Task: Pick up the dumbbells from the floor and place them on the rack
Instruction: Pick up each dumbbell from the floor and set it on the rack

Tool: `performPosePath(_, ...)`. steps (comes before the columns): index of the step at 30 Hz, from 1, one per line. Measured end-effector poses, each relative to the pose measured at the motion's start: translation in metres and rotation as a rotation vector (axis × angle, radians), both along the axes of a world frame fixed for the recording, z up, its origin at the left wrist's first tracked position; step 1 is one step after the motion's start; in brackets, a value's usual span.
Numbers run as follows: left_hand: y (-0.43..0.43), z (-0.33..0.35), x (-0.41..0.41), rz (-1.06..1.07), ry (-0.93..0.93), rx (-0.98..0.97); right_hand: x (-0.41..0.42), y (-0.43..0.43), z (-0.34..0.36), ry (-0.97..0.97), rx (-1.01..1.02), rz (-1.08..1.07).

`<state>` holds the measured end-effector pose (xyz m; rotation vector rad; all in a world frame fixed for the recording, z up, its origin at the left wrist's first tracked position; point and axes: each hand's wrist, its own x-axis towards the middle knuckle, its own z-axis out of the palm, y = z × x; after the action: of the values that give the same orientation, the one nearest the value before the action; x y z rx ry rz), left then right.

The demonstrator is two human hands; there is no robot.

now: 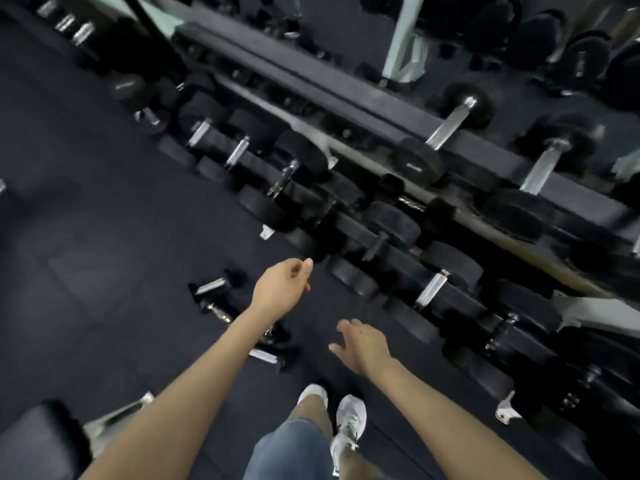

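Note:
Several small black dumbbells with chrome handles lie on the dark floor left of centre: one (214, 285) farthest from me, one (219, 310) just below it, and one (268, 355) partly hidden under my left forearm. My left hand (282, 287) hovers above and to the right of them, fingers loosely curled, holding nothing. My right hand (363, 344) hangs lower, fingers spread, empty. The long black rack (377, 109) runs diagonally from upper left to lower right, with dumbbells on its tiers.
A padded bench (38, 441) with a pale metal frame sits at the lower left. My legs and white shoes (349, 420) stand on the rubber floor beside the rack's lower tier. The image is blurred by motion.

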<state>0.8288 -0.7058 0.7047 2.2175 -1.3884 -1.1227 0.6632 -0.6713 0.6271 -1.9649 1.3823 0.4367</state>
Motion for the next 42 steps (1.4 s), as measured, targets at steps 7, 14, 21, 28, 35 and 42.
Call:
performPosePath(7,0.081,-0.058,0.085,0.198,-0.050,0.111,0.057,0.041,-0.048,0.062,0.112,0.186)
performPosePath(14,0.117,-0.141,0.183,0.294,-0.008,0.188,0.137,0.042,-0.124,0.117,0.120,0.267)
performPosePath(21,0.107,-0.258,0.264,0.208,0.033,0.217,0.213,0.036,-0.239,0.187,0.151,0.080)
performPosePath(28,0.083,-0.426,0.296,0.181,0.037,0.304,0.255,0.021,-0.388,0.187,0.246,-0.156)
performPosePath(35,0.045,-0.596,0.285,0.316,0.100,0.340,0.287,-0.008,-0.549,-0.005,0.341,-0.566)
performPosePath(42,0.012,-0.724,0.266,0.482,0.394,0.293,0.308,-0.030,-0.667,-0.116,0.375,-0.776)
